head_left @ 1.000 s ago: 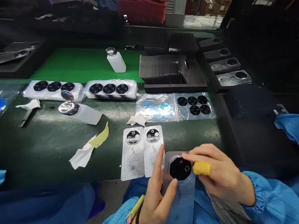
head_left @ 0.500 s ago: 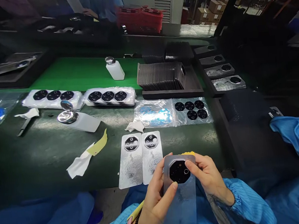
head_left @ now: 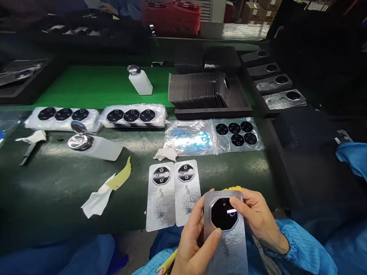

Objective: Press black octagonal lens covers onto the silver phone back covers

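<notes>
Between both hands, over the table's near edge, is a silvery phone back cover [head_left: 226,251] with a black octagonal camera lens plate [head_left: 222,214]. My left hand [head_left: 195,245] grips the cover's left side, its thumb on the lower left edge of the plate. My right hand [head_left: 260,216] holds the upper right side, its thumb pressing the plate's upper right. A bit of yellow [head_left: 234,189] shows behind the cover's top edge; what it is I cannot tell. Two similar back covers lie side by side on the table, the left one [head_left: 160,202] and the right one [head_left: 187,196].
A sheet of black lens plates [head_left: 237,134] lies beyond the covers. Stacks of plates in wrap [head_left: 134,116] are further left. An open-lidded white bottle [head_left: 104,148] and a second bottle [head_left: 141,82] stand there. Racked covers [head_left: 195,90] fill a black tray. A white wipe [head_left: 96,203] lies left.
The held cover has shifted slightly right and tilted, with a bright reflection now on its lens plate. Both hands keep their hold.
</notes>
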Tool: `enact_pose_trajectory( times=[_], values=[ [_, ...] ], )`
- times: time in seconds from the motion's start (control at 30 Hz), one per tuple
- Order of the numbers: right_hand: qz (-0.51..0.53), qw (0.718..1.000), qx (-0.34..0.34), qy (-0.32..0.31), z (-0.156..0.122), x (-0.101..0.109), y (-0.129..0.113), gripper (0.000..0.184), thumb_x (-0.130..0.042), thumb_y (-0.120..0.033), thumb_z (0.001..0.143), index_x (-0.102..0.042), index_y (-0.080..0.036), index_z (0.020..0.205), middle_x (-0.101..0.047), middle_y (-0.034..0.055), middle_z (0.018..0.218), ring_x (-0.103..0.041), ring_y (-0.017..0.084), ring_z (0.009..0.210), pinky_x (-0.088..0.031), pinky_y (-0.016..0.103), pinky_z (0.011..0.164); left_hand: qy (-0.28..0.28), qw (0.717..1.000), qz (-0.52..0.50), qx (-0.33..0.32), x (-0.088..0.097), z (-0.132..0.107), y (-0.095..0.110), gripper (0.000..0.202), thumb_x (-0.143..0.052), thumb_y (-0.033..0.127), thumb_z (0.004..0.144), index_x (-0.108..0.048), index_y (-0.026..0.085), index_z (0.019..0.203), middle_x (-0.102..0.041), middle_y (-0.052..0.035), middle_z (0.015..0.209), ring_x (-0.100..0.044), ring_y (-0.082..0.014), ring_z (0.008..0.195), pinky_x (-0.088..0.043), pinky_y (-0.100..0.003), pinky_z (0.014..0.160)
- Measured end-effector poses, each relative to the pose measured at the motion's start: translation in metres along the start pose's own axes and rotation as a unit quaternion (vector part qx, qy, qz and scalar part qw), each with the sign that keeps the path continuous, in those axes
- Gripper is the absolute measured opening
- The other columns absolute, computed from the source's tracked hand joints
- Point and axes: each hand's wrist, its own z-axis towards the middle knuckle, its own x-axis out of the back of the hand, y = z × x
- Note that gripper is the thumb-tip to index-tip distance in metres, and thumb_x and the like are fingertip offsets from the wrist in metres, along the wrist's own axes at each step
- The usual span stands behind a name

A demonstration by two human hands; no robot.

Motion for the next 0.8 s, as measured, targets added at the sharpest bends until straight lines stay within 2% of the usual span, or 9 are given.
enact_pose_trajectory(
  times=[0.13,0.23,0.33,0.5,0.63,0.8],
  values=[
    [-0.018,1.000,0.020,0.002,-0.002,0.000,-0.002,0.042,-0.059,-0.056,0.082,-0.073,-0.017,0.082,-0.066,0.0027,0.065,-0.060,0.015,0.059,-0.050,0.025,0.056,0.041,0.999,0.016,0.008,0.002,-0.001,-0.002,0.054,-0.063,0.034,0.086,-0.047,0.027,0.138,-0.070,-0.0045,0.114,-0.064,-0.0214,0.107,-0.052,-0.025,0.089],
    [-0.053,0.998,0.041,0.004,-0.003,0.000,-0.004,0.042,-0.057,-0.055,0.083,-0.074,-0.017,0.085,-0.068,0.0033,0.067,-0.060,0.015,0.059,-0.051,0.024,0.055,0.051,0.998,0.018,0.009,0.001,-0.001,-0.003,0.048,-0.060,0.038,0.088,-0.052,0.026,0.133,-0.072,-0.0034,0.107,-0.066,-0.0190,0.102,-0.050,-0.024,0.092],
    [-0.079,0.994,0.073,-0.010,-0.005,0.001,-0.006,0.038,-0.055,-0.051,0.087,-0.074,-0.018,0.089,-0.069,0.0025,0.066,-0.062,0.015,0.059,-0.051,0.022,0.054,0.053,0.998,0.031,-0.005,-0.004,-0.001,0.000,0.041,-0.059,0.040,0.088,-0.058,0.027,0.127,-0.072,-0.0025,0.107,-0.067,-0.0184,0.098,-0.049,-0.025,0.093],
    [-0.127,0.985,0.119,-0.020,-0.009,0.002,-0.008,0.036,-0.050,-0.049,0.090,-0.074,-0.022,0.093,-0.071,0.0019,0.068,-0.062,0.014,0.058,-0.051,0.023,0.056,0.111,0.993,0.047,-0.018,-0.015,-0.004,0.005,0.037,-0.063,0.049,0.083,-0.067,0.031,0.114,-0.073,0.0001,0.102,-0.068,-0.0197,0.093,-0.051,-0.025,0.089],
    [-0.141,0.985,0.093,-0.030,-0.010,0.003,-0.006,0.040,-0.047,-0.052,0.091,-0.074,-0.023,0.091,-0.070,0.0031,0.071,-0.062,0.016,0.061,-0.051,0.026,0.058,0.109,0.994,0.025,-0.015,-0.010,-0.001,0.005,0.037,-0.065,0.052,0.079,-0.070,0.029,0.108,-0.073,-0.0015,0.101,-0.068,-0.0224,0.091,-0.054,-0.027,0.083],
    [-0.163,0.983,0.070,-0.038,-0.005,0.007,0.003,0.044,-0.044,-0.053,0.090,-0.070,-0.019,0.078,-0.060,0.0010,0.062,-0.051,0.013,0.054,-0.043,0.024,0.052,0.073,0.996,0.057,-0.012,0.002,0.016,0.006,0.039,-0.062,0.052,0.081,-0.071,0.024,0.106,-0.075,-0.0041,0.093,-0.069,-0.0209,0.080,-0.057,-0.025,0.071]
  ],
)
